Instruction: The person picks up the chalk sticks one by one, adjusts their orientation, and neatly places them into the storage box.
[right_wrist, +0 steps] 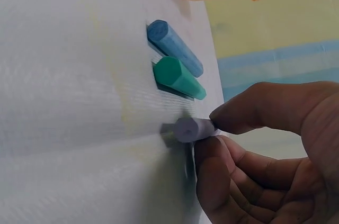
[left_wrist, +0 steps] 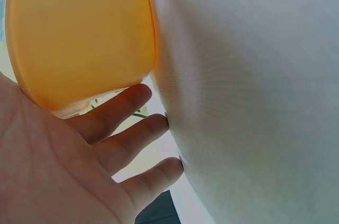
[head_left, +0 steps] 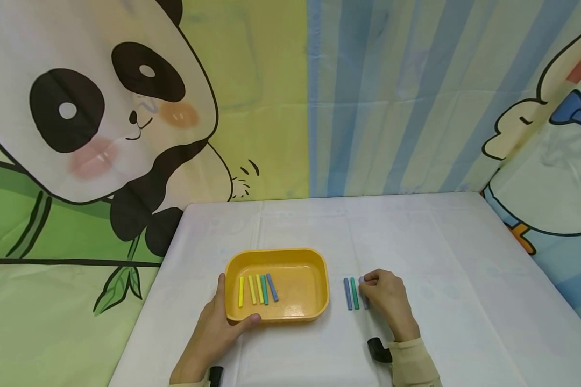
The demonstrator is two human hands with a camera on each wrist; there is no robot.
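An orange-yellow tray (head_left: 295, 317) sits on the table with chalk sticks lying in it: yellow sticks (head_left: 241, 292), a green one (head_left: 264, 290) and a blue one (head_left: 272, 287). My left hand (head_left: 216, 321) grips its near left corner, thumb at the near rim and fingers along the left side. In the left wrist view three fingers (left_wrist: 135, 134) reach out beside the tray wall, tips at the cloth. To the tray's right, my right hand (head_left: 389, 298) pinches a pale purple chalk stick (right_wrist: 193, 128) between thumb and fingers, close over the cloth.
Left of the pinched stick, a blue chalk stick (head_left: 348, 294) and a green chalk stick (head_left: 354, 293) lie side by side on the white tablecloth (head_left: 465, 301). A curtain printed with a panda (head_left: 140, 129) hangs behind the table's far edge.
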